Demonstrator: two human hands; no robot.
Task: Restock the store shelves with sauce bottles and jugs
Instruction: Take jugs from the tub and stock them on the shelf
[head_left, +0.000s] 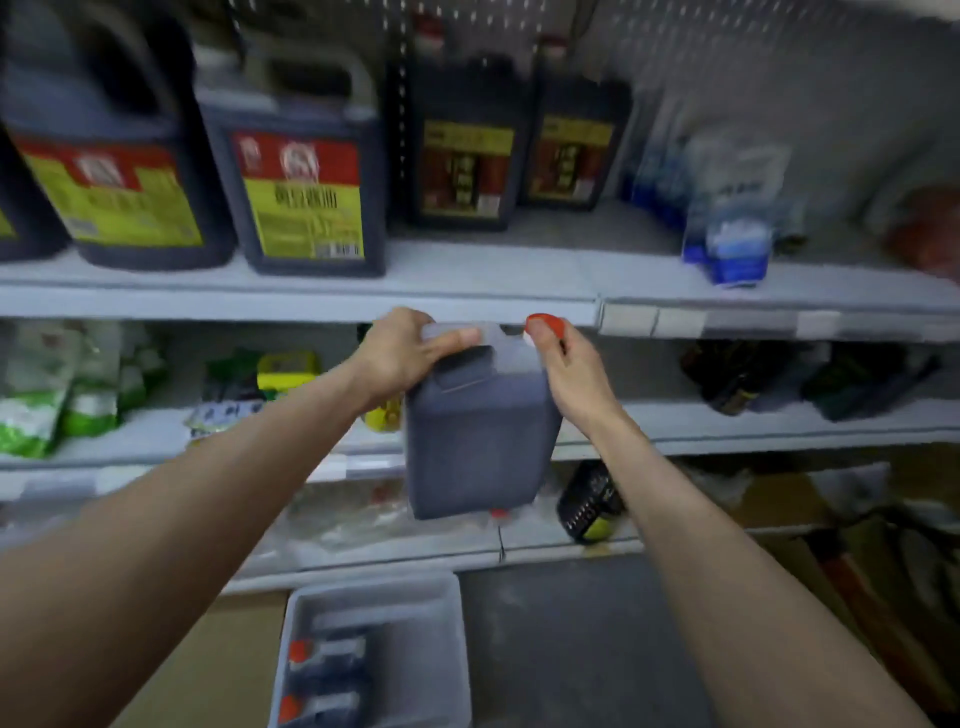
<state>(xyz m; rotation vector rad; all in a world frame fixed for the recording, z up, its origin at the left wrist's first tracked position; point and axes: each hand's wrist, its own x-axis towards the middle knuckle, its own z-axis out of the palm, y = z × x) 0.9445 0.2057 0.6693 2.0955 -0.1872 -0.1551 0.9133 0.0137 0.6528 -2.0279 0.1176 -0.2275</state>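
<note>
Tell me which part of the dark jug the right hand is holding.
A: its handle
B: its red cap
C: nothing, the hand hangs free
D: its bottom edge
B: the right hand has its thumb and fingers curled on the red cap of the dark jug, while the left hand grips the jug's top on the other side.

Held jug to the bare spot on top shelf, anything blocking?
Only the shelf's front edge: the jug, gripped by the left hand at its handle and the right hand at the red cap, has its top level with that edge, so it likely must rise first. Nothing shows on the bare spot before the two rear jugs.
</note>
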